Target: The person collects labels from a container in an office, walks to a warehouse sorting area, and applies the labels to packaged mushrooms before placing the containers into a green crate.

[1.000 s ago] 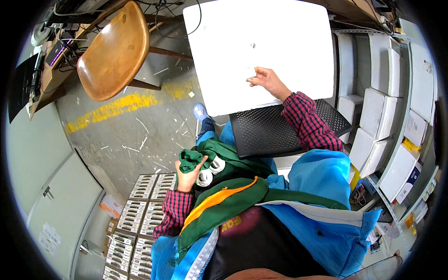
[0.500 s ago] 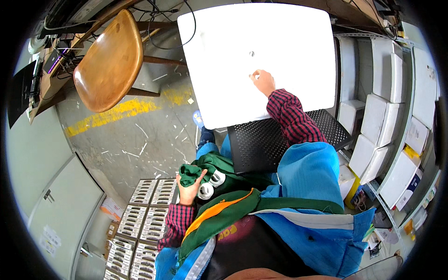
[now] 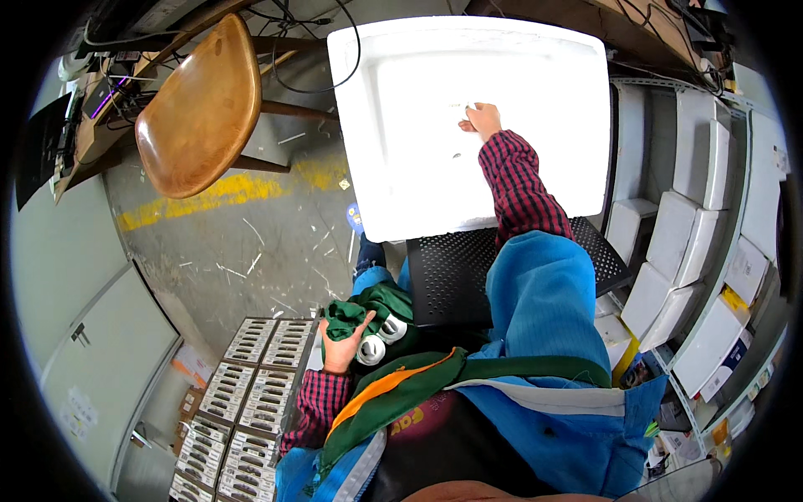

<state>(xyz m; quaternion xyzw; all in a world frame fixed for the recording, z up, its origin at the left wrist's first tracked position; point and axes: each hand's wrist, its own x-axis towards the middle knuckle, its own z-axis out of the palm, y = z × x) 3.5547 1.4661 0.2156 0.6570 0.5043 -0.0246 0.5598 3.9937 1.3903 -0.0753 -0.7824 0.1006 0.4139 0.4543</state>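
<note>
Gripped in the left hand (image 3: 341,348) is green cloth (image 3: 344,320), probably soft and light, best bunched. Beside it, two white rings (image 3: 368,359) are likely stiff. Farther right, a white foam-like box (image 3: 355,125), probably light but brittle, is best held by its rim; over it the right hand (image 3: 482,121) is curled; whether anything is held cannot be told.

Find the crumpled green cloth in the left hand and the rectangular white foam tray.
Crumpled green cloth (image 3: 343,319): head view, on its bunched end.
Rectangular white foam tray (image 3: 366,151): head view, left rim.
</note>
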